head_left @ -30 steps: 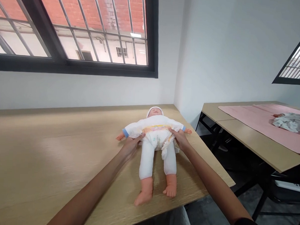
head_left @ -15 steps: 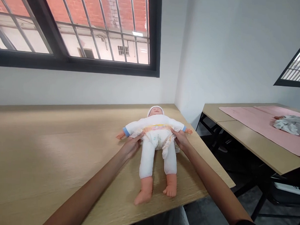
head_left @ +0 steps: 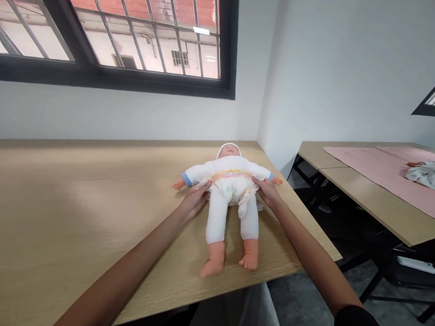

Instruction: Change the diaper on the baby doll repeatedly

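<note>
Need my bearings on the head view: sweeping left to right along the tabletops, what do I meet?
Bare wooden table → left hand at the doll's hip → baby doll in a diaper → right hand at the other hip → gap to the second table → pink cloth → small clothed doll.

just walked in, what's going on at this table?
A person has a baby doll lying face up on a wooden table. Their left hand and right hand hold the two sides of a diaper at the doll's waist. On another table to the right, a pink cloth lies with a small bundle on it.
</note>
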Demonstrator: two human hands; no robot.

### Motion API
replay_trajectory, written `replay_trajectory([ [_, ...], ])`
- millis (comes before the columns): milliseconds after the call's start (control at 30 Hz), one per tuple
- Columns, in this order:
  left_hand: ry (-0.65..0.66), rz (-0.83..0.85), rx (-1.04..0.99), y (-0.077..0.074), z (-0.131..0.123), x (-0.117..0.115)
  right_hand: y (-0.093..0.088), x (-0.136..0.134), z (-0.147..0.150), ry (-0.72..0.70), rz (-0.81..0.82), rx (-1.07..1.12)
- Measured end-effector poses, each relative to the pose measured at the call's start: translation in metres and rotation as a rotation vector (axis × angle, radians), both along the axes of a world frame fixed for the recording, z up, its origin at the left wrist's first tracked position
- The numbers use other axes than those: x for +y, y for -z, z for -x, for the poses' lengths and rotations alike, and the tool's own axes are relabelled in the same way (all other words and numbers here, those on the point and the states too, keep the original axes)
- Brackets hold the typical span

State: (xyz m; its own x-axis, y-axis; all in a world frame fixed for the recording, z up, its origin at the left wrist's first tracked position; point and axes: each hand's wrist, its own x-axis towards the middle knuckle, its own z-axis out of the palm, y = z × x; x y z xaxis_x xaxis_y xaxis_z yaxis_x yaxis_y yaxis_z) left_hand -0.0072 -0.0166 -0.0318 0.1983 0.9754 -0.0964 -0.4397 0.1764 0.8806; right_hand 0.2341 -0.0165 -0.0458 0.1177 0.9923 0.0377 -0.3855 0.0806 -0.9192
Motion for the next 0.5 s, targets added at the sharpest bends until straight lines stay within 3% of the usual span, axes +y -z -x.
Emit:
replay_trajectory([
  [500,0.035,0.039,0.005,0.0069,0.0063,0.0057,0.0068,0.0052,-0.0009,0.067,0.01,-0.09],
])
